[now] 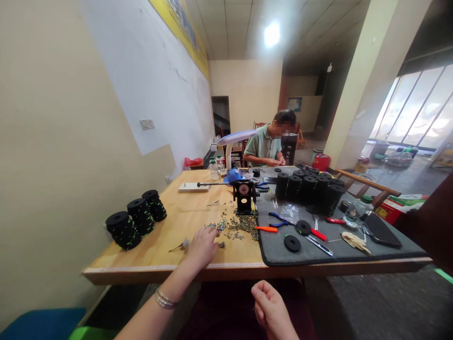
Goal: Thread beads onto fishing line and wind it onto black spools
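Pale wooden table: tiny multicoloured pieces lie at one o'clock from the nearer, half-spread left hand; right hand curled.

Three spools at left; one lamp; one black machine.

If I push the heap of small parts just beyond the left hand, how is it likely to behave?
The heap will probably spread rather than move as one, since its pieces look loose and strays lie around it. Single pieces look tiny and light, so may skitter across the bare wooden table. Those beside the grey mat might catch at its edge.
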